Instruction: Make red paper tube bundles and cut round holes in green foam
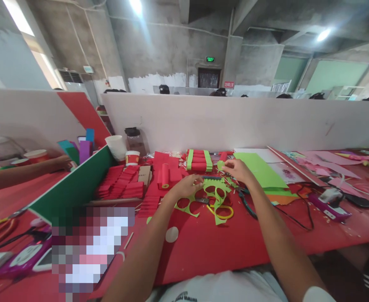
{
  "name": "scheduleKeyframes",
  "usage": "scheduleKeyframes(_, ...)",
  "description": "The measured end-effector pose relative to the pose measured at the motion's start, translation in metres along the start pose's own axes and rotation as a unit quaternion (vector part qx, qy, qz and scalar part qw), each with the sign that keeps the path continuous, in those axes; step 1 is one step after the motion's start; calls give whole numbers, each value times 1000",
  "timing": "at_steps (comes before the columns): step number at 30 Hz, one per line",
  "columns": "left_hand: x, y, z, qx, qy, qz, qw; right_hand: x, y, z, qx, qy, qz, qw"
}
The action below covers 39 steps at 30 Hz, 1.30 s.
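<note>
My right hand (239, 170) pinches a small light-green paper disc (220, 165) between thumb and fingertips, beside a short red paper roll (224, 156). Loosely curved, with a gap by the thumb and nothing seen in it, my left hand (189, 186) hovers at the edge of light-green paper scraps (216, 189) with round holes cut out. Yellow-handled scissors (225, 213) lie among these scraps. Behind both hands stands a bundle of red rolls (199, 160) with two green bands. Another red roll (165, 176) stands left of my left hand.
Red folded paper pieces (121, 181) are piled on the left by a green board (74, 186). Green sheets (261, 170) lie to the right, near a teal-handled tool (247, 205) and a purple power strip (329, 208). Paper cups, a bottle and a white partition (235, 121) stand behind. Another person's arm (27, 170) reaches in left.
</note>
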<state>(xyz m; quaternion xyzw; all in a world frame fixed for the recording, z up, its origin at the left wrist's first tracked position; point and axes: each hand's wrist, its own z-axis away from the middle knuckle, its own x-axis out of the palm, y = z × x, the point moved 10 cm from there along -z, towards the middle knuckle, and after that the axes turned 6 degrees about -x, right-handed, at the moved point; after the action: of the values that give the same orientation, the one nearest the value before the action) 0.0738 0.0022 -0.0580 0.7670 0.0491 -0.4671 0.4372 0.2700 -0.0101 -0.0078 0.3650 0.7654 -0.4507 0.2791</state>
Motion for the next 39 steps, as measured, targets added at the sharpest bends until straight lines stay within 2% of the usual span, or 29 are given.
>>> scheduleKeyframes(2,-3,0,0,3,8,-16,1000,-9,9,-16,-1,-9,75,997)
scheduleKeyframes(5,-7,2,-1,10,19,-28,999,-4,19,-46,-16,-46,92,995)
scheduleKeyframes(9,-4,-1,-2,16,7,-25,1000,31,23,-72,-70,-153,78,983)
scheduleKeyframes(12,-1,-4,-2,15,3,-15,1000,54,32,-75,-81,-218,65,970)
scheduleKeyframes(14,-1,-5,-2,18,7,-14,1000,63,39,-73,-79,-238,54,967)
scheduleKeyframes(17,-1,-3,-2,28,12,-20,999,66,46,-70,-72,-234,30,969)
scheduleKeyframes(20,-1,-1,-2,35,11,-26,999,58,47,-72,-59,-199,-2,978)
scheduleKeyframes(25,-8,3,-1,28,35,-28,999,18,41,-82,-40,-88,-85,992)
scheduleKeyframes(29,-27,13,2,41,119,12,992,-19,13,-74,-38,4,-177,983)
scheduleKeyframes(30,-32,16,3,50,138,26,989,-23,-1,-67,-40,20,-212,976)
scheduleKeyframes(31,-35,20,5,60,152,38,986,-26,-15,-59,-39,39,-300,952)
scheduleKeyframes(33,-41,28,8,85,172,55,980,-16,-53,-41,-41,14,-429,902)
scheduleKeyframes(35,-46,36,11,119,189,71,972,-1,-91,-23,-46,-19,-494,868)
scheduleKeyframes(37,-50,43,15,149,204,89,964,11,-120,-9,-54,-30,-531,845)
scheduleKeyframes(39,-54,45,18,161,226,108,955,23,-135,-1,-50,-35,-543,837)
